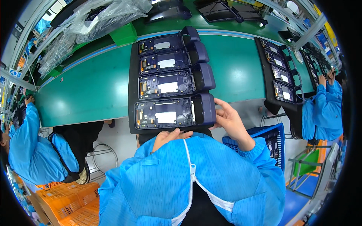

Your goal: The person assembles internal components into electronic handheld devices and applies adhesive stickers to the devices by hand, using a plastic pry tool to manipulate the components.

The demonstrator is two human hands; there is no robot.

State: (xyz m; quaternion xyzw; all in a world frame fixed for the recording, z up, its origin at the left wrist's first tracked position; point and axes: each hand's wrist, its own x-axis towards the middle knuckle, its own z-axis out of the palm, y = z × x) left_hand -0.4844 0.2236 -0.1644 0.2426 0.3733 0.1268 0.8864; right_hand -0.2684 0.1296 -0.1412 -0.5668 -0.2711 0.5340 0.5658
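On a black mat [133,75] lie several dark plastic device housings in a column, backs open, with circuit parts and white label patches showing. The nearest housing [149,113] lies right in front of me, its thick hollow handle end at the right. My right hand [230,122] holds that end, index finger at the far corner and thumb lower down; some fingertips are hidden behind it. At the mat's front edge, below the same housing, rests my left hand [169,138], fingers loosely stretched to the right and partly hidden by my jacket.
The mat lies across a green workbench [94,94]. Farther right, another mat carries more housings [283,77]. Dark panels [215,11] and bagged parts [98,22] lie beyond. A blue crate [279,139] stands by my right arm. Co-workers [37,143] sit to both sides.
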